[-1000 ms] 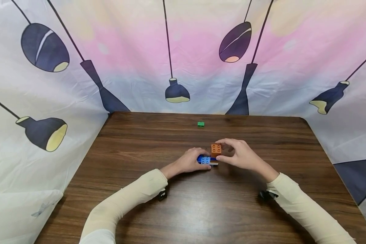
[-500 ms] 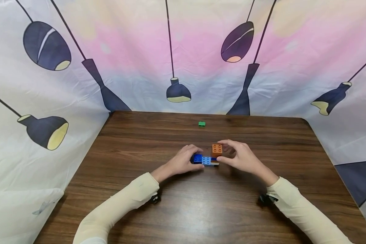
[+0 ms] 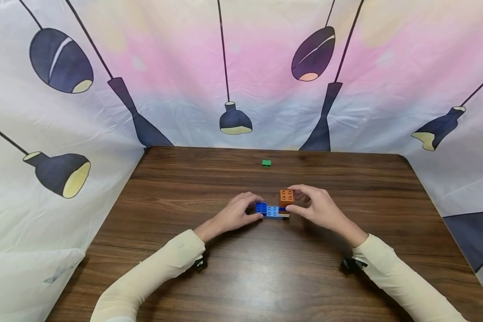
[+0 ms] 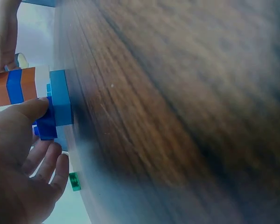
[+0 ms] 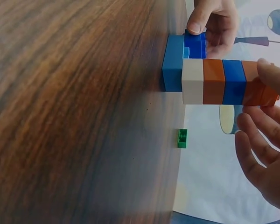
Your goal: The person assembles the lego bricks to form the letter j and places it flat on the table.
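Note:
On the wooden table stands a joined build of toy bricks. Its base is a light blue brick, lying flat. A dark blue brick sits on its left end and sticks out past it. At the right end rises a stack, from the bottom a white brick, an orange one, a blue brick and a top orange brick. My left hand pinches the dark blue brick, thumb on its near side. With thumb and fingers my right hand grips the top orange brick.
A small green brick lies alone near the table's back edge. Behind the table hangs a cloth printed with lamps. Each wrist carries a dark camera below its cream sleeve.
My left hand has drawn back to the left along the build, uncovering the dark blue brick. My right hand stays at the orange top of the stack.

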Tool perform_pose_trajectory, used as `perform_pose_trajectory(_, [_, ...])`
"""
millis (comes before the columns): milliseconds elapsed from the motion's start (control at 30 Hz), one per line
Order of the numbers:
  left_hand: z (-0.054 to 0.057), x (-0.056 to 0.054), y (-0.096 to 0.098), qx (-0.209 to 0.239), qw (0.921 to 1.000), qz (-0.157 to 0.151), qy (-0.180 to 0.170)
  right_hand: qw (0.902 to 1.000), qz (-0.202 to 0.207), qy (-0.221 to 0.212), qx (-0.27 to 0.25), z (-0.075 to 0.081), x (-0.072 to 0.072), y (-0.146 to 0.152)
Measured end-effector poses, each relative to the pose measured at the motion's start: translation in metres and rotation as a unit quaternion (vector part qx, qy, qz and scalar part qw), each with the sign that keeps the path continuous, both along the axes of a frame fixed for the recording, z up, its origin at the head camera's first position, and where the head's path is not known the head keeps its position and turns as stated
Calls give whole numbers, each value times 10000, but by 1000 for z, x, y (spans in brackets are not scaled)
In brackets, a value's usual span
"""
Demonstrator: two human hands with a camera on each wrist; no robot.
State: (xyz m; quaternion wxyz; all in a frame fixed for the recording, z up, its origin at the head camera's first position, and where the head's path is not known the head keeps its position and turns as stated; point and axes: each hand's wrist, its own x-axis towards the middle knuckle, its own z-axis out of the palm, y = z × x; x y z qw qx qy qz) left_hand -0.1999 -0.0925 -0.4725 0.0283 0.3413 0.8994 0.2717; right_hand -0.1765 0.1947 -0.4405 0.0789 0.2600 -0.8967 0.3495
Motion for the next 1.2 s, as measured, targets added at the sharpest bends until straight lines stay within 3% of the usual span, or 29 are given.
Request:
perform_pose_trajectory(233, [-2,-2,-1,204,9997,-133,102,9999,22,72,-115,1,-4,-1])
perform_pose_trajectory(633, [1,-11,-2,253,9991,-170,-280,9986,-11,360,-381,-4,-18,-1])
perform_pose_trajectory(833, [2,-14,0,260,9984,-124,-490,9990,-102,261,-360,-4,-26,-2])
perform_pose_trajectory(1200, [2,-18,2,316,9980,-83,-547,9975,-264,105,-653,-8,-36,-3])
